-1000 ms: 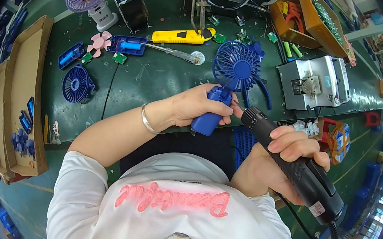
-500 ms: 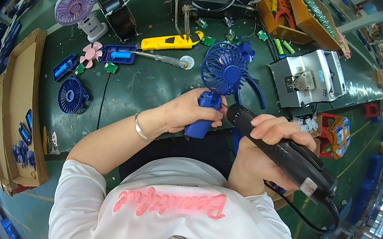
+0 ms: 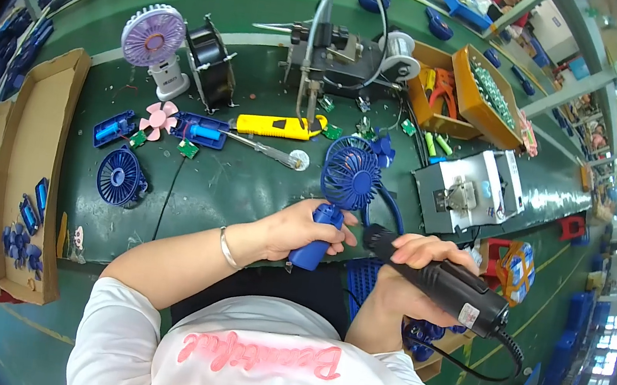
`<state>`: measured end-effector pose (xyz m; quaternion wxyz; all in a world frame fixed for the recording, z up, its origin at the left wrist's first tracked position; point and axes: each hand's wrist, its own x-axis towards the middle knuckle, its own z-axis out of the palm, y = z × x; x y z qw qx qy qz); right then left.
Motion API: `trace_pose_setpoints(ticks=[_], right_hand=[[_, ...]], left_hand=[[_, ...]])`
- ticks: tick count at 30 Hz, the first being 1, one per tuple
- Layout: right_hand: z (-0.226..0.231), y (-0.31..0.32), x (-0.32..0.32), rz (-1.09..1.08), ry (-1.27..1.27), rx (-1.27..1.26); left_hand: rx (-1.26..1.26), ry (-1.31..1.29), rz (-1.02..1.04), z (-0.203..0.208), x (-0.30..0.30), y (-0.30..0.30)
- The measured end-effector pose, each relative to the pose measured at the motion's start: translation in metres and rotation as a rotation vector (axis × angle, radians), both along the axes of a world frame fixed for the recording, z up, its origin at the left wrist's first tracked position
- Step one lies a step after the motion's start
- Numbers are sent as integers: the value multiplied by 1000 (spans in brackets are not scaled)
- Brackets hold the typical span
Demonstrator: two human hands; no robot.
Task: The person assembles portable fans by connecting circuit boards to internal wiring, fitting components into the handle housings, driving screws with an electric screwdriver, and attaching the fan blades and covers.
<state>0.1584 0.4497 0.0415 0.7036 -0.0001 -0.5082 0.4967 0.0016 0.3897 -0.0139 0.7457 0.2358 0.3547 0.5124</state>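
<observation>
My left hand (image 3: pixel 290 229) is closed around the handle of a blue handheld fan (image 3: pixel 308 253), its round caged head pointing away from me. A curved blue arm (image 3: pixel 394 208) hangs beside the fan head. In my right hand (image 3: pixel 409 284) is a black electric screwdriver (image 3: pixel 446 286), gripped around its body, with a cable at its rear end. The screwdriver's nose points at the fan handle, just right of my left fingertips. I cannot make out its bit or whether it touches. Beyond the fan lies a yellow utility knife (image 3: pixel 274 126) and a screwdriver with a clear handle (image 3: pixel 274 154).
At left are a cardboard tray (image 3: pixel 56 183), a blue fan head (image 3: pixel 121 176), a pink fan blade (image 3: pixel 158 120) and opened blue housings (image 3: pixel 203 132). A purple fan (image 3: pixel 154 36) and a soldering stand (image 3: pixel 341 60) are farther back. A grey-white machine (image 3: pixel 468 194) stands right.
The view has tilted, so the bench sits lower in the picture. The screwdriver's nose is a little farther from the fan handle. Both hands keep their holds.
</observation>
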Motion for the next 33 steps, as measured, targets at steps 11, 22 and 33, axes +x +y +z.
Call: trace_pose_setpoints(ticks=[11,22,33], right_hand=[[-27,63,1,-358,-306,-160],[-60,52,11,214,-129,-1035],[-30,-3,-2,-438,-1540,264]], left_hand=[[56,-324,-47,-16,-6,-1],[78,-222,52,1,-8,1],[147,-296,47,1,-2,0]])
